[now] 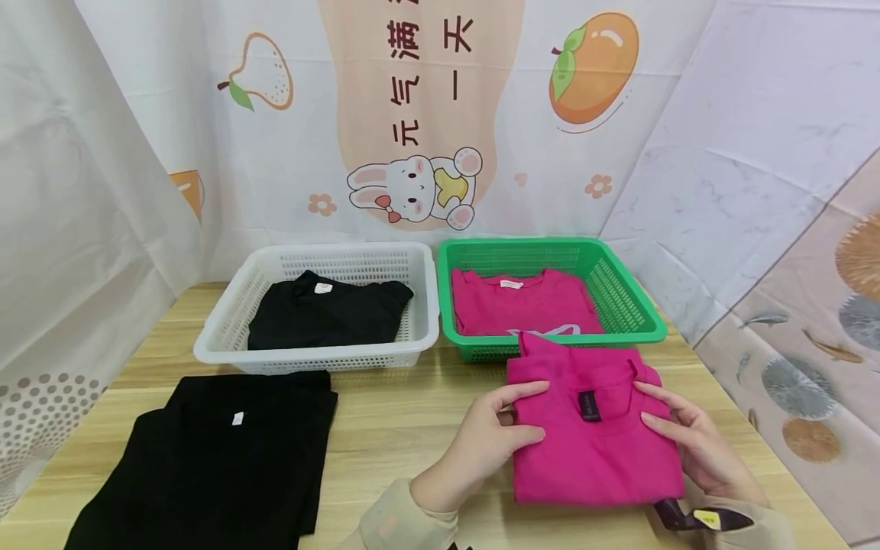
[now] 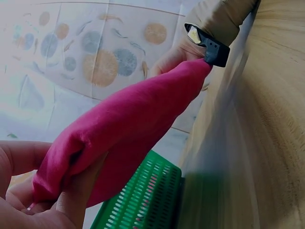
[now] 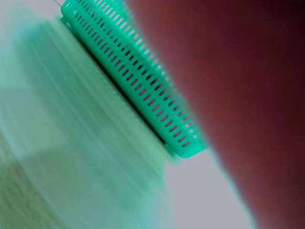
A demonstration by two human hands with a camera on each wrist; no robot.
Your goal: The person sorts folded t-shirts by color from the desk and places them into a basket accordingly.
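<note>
A folded bright pink T-shirt (image 1: 598, 470) with a dark neck label is held up between both hands, just in front of the green basket (image 1: 467, 347). At its left edge my left hand (image 1: 488, 435) grips it, thumb on the near face; the left wrist view shows fingers and thumb pinching the folded layers. My right hand (image 1: 704, 443) grips the right edge in the same way. Seen edge-on in the left wrist view, the folded shirt (image 2: 124, 119) slopes over the wooden table (image 2: 267, 119). A blurred dark red shape fills much of the right wrist view.
Another pink shirt (image 1: 525, 302) lies folded in the green basket. Beside it, a white basket (image 1: 406, 351) holds a folded black shirt (image 1: 326, 313). Folded black garments (image 1: 199, 473) lie at the table's front left. Printed curtains (image 1: 275, 176) hang behind and at the sides.
</note>
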